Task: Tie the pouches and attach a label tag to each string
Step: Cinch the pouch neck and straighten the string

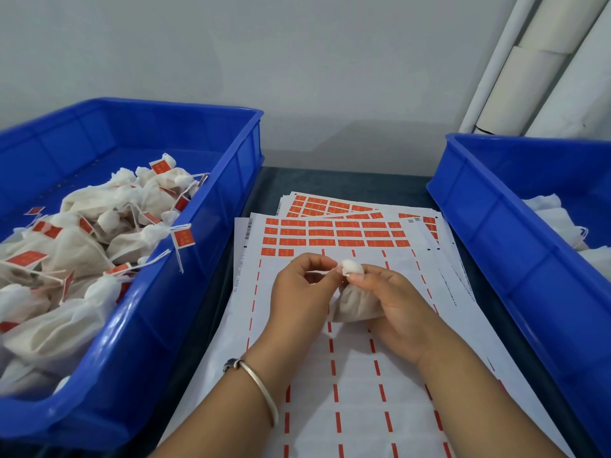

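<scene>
pouch: small off-white cloth pouch (358,300) sits right in front of the person, over the white label sheet with red dashed lines (357,375), gathered neck pointing up and away from them, so its long axis runs roughly near-to-far

right hand: the right hand (390,302) wraps the pouch body from the right side, thumb and fingertip pinching just under the puffy top

left hand: the left hand (302,285) is touching distance to the left of the neck, fingers curled in a pinch. Looks like it's got the string end but honestly it's too thin for me to see, so can't say for sure

key relation: neck is between the two hands, left hand level with it, so I'd guess the pull goes sideways to the left

labels: red rectangular stickers (337,233) are on the sheet just beyond the hands, the left hand looks a bit nearer to them

bins: big blue plastic crate on the left (185,292) holds tagged pouches, another blue crate on the right (515,246) holds plain white ones

stage: my read, tying, tag not on yet
</scene>
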`<state>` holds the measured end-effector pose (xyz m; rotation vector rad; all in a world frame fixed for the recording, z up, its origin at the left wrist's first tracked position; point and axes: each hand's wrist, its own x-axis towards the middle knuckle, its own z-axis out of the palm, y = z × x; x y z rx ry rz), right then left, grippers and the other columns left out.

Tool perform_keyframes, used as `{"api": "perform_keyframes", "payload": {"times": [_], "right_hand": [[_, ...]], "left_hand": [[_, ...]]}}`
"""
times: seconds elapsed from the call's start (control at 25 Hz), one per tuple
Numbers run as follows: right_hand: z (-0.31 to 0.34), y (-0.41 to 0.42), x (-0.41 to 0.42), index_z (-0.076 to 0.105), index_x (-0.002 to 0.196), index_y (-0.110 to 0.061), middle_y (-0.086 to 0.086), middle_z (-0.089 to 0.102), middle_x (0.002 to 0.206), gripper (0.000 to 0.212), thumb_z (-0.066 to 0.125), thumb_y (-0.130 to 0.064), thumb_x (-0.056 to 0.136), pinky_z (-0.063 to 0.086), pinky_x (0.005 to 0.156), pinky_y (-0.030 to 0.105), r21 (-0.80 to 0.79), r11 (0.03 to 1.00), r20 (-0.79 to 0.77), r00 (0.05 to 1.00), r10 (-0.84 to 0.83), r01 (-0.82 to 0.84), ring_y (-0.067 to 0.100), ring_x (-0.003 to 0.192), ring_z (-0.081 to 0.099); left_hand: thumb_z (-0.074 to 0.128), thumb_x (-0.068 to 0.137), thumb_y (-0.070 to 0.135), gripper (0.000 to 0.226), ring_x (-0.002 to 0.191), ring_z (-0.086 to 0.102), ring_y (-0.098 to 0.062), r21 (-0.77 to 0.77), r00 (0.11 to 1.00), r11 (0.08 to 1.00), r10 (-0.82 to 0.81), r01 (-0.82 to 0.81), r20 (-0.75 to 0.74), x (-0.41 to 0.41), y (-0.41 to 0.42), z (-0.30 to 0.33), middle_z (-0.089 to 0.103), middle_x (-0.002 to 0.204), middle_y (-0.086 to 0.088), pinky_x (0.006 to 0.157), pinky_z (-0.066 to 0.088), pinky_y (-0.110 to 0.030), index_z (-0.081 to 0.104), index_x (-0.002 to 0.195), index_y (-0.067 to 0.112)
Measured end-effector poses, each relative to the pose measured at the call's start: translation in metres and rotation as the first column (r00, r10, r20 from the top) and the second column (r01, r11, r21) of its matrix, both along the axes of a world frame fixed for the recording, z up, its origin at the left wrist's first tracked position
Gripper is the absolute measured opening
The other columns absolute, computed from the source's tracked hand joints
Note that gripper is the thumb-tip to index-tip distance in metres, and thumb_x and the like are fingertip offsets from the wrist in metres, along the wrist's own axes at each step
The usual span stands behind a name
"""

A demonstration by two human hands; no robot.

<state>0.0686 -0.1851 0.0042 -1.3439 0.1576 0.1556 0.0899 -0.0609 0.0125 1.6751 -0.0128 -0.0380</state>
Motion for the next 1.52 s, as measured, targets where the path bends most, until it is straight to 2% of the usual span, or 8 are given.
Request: {"api": "perform_keyframes", "payload": {"times": [0.2,0.36,0.6,0.76,0.96,1.16,1.36,1.52], "right_hand": [[-0.004,0.001,0.002,0.073,0.099,-0.015,0.005,0.071,0.106,0.04,0.066,-0.036,0.066,0.049,0.098,0.04,0.017,1.0,-0.016,1.0,-0.01,0.01,0.023,0.11,0.062],[-0.003,0.0,0.001,0.075,0.096,-0.025,-0.003,0.072,0.103,0.035,0.066,-0.041,0.066,0.049,0.098,0.041,-0.037,0.999,0.019,0.999,-0.038,0.039,0.02,0.108,0.063],[-0.006,0.003,0.002,0.073,0.096,-0.028,-0.015,0.071,0.099,0.039,0.064,-0.049,0.063,0.051,0.093,0.035,-0.165,0.981,0.057,0.994,-0.098,0.106,0.016,0.105,0.061],[-0.008,0.002,0.004,0.075,0.083,-0.03,-0.014,0.072,0.088,0.012,0.066,-0.037,0.079,0.052,0.086,0.028,-0.142,0.975,0.066,0.985,-0.162,0.169,0.016,0.098,0.064],[-0.01,0.003,0.006,0.073,0.083,-0.028,-0.018,0.071,0.087,0.011,0.066,-0.036,0.08,0.051,0.083,0.025,-0.166,0.971,0.067,0.984,-0.165,0.174,0.015,0.096,0.064],[-0.013,0.0,0.008,0.072,0.083,-0.032,-0.019,0.069,0.082,0.007,0.067,-0.027,0.083,0.049,0.078,0.023,-0.219,0.971,0.075,0.994,-0.078,0.093,0.014,0.091,0.062],[-0.012,0.0,0.007,0.07,0.088,-0.049,-0.021,0.067,0.09,0.041,0.063,-0.008,0.086,0.054,0.081,0.027,-0.227,0.973,0.076,0.996,0.054,-0.036,0.017,0.093,0.062],[-0.008,-0.003,0.006,0.072,0.092,-0.044,-0.02,0.067,0.094,0.044,0.061,-0.002,0.085,0.054,0.077,0.026,-0.199,0.968,0.082,0.982,0.171,-0.151,0.013,0.083,0.066]], "left_hand": [[0.064,0.087,0.018,0.017,0.082,0.056,0.005,0.182,0.982,0.983,-0.022,-0.013,0.187,0.0,0.001,-0.004,0.059,0.088,0.022,0.059,0.041,-0.002,0.065,0.084,0.036],[0.064,0.085,0.019,0.026,0.085,0.054,0.013,0.057,0.979,0.995,-0.088,0.079,0.181,-0.004,0.001,-0.002,0.063,0.083,0.023,0.061,0.041,0.0,0.063,0.077,0.044],[0.066,0.084,0.027,0.014,0.074,0.056,0.018,-0.032,0.995,0.995,-0.089,0.091,0.042,0.0,0.003,0.0,0.064,0.07,0.031,0.051,0.038,0.002,0.066,0.072,0.035],[0.063,0.087,0.025,0.01,0.07,0.062,0.005,-0.098,0.999,0.995,-0.026,0.027,0.02,0.004,0.002,-0.003,0.066,0.07,0.023,0.052,0.044,-0.005,0.064,0.078,0.028],[0.065,0.086,0.018,0.006,0.068,0.065,0.001,-0.176,0.999,0.984,0.01,-0.004,0.032,0.006,0.003,-0.005,0.067,0.073,0.018,0.054,0.047,-0.008,0.062,0.087,0.023],[0.066,0.085,0.02,0.014,0.074,0.066,0.001,-0.193,0.996,0.977,0.09,-0.085,0.018,0.011,0.007,-0.007,0.068,0.076,0.021,0.06,0.051,-0.012,0.059,0.091,0.03],[0.063,0.086,0.01,0.018,0.067,0.064,0.001,-0.181,0.98,0.968,0.188,-0.174,0.065,0.015,0.011,-0.003,0.066,0.071,0.017,0.053,0.047,-0.008,0.06,0.086,0.028],[0.063,0.086,0.008,0.019,0.066,0.063,0.002,-0.202,0.95,0.935,0.309,-0.292,0.053,0.021,0.02,0.002,0.064,0.07,0.021,0.05,0.045,-0.006,0.059,0.081,0.026]]}}
